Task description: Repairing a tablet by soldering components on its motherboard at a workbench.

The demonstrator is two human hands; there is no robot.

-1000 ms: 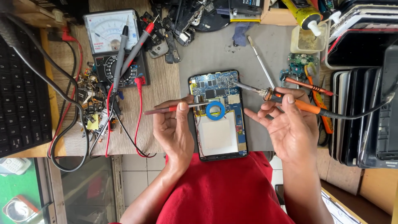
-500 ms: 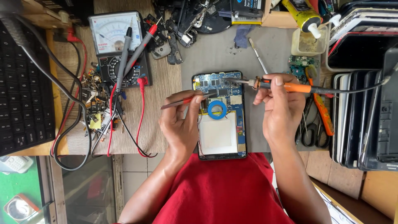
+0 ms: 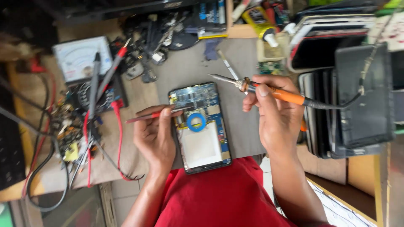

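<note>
An opened tablet (image 3: 201, 127) lies face down on the grey mat, its circuit board, a blue ring and a white battery showing. My left hand (image 3: 155, 136) rests at the tablet's left edge and pinches a thin red-handled tool (image 3: 145, 116) whose tip lies over the board's upper left. My right hand (image 3: 273, 113) grips an orange-handled soldering iron (image 3: 269, 90). Its metal tip points left and hovers just above the tablet's top right corner. The iron's black cord runs off to the right.
An analogue multimeter (image 3: 82, 63) with red and black probes sits at the upper left among tangled wires and small parts. A stack of tablets and screens (image 3: 349, 96) stands at the right. Loose tools and a yellow bottle (image 3: 263, 23) crowd the back edge.
The view has shifted and blurred. My right hand took a full grip on the soldering iron and lifted its tip off the board toward the tablet's top right. My left hand stays put.
</note>
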